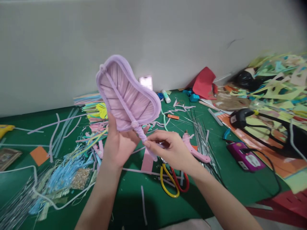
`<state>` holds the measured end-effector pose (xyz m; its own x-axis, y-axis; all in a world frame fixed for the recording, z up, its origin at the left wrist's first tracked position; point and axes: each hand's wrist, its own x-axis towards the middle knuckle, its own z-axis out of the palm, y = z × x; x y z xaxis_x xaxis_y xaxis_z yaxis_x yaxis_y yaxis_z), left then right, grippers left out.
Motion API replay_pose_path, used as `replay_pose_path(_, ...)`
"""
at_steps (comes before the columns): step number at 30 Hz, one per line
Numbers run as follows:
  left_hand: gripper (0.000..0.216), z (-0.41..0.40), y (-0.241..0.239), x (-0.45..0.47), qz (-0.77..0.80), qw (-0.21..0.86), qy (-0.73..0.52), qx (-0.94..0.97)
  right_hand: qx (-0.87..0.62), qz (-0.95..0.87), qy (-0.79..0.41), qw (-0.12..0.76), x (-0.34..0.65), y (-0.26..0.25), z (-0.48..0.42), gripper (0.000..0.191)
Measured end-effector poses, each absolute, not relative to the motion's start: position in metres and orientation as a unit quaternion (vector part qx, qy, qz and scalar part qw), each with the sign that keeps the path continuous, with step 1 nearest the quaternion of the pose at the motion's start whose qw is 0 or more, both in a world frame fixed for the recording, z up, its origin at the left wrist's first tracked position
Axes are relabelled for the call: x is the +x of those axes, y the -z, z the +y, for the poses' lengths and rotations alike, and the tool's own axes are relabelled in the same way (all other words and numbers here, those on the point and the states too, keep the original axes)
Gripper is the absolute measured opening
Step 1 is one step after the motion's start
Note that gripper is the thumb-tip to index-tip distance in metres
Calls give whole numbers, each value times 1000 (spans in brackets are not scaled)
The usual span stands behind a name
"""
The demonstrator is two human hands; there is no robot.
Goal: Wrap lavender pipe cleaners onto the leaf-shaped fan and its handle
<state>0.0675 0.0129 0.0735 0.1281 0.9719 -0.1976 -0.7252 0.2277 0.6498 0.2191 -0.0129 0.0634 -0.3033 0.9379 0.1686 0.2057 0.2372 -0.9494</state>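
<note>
Fingers of right hand [171, 148] pinch the leaf [128, 94] stem at 6 o'clock; left hand [118, 142] grips it; twist tightly.

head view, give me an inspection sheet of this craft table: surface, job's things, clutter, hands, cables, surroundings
surface: green table, largely covered.
job's things: lilac pipe-cleaner wing held up above the table, twisted stem pointing down.
clutter: pipe-cleaner offcuts, wire rods, pink glue gun, yellow and red loops, paper scraps.
hands: left hand grips the wing's lower edge; right hand pinches the stem.
cables: black cord beside a purple box.
surroundings: plain grey wall behind the table.
</note>
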Motion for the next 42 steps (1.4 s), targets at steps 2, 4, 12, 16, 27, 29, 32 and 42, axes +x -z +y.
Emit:
replay_pose_path(2,50,9,-77,70,353,673,-616,207,-445,-736,-307,408,218,-65,-14,14)
replay_pose_path(4,54,1,-79,72,373,611,-657,237,-457,-773,-187,399,214,-62,-16,17)
replay_pose_path(12,54,-23,-84,75,347,553,-690,312,-467,-806,-59,359,199,-51,-24,30)
replay_pose_path(16,33,-17,-96,68,337,574,-692,282,-418,-790,-223,390,204,-61,-23,20)
replay_pose_path(27,48,7,-93,51,271,745,-551,260,-219,-417,-825,313,197,-44,-17,35)
replay_pose_path(29,55,10,-87,53,262,752,-543,268,-204,-399,-839,310,195,-43,-19,39)
replay_pose_path(32,63,18,-85,53,245,745,-548,290,-276,-478,-750,364,198,-54,-18,32)
replay_pose_path(42,81,-9,-87,75,322,571,-634,410,-486,-756,-131,418,208,-73,-12,19)
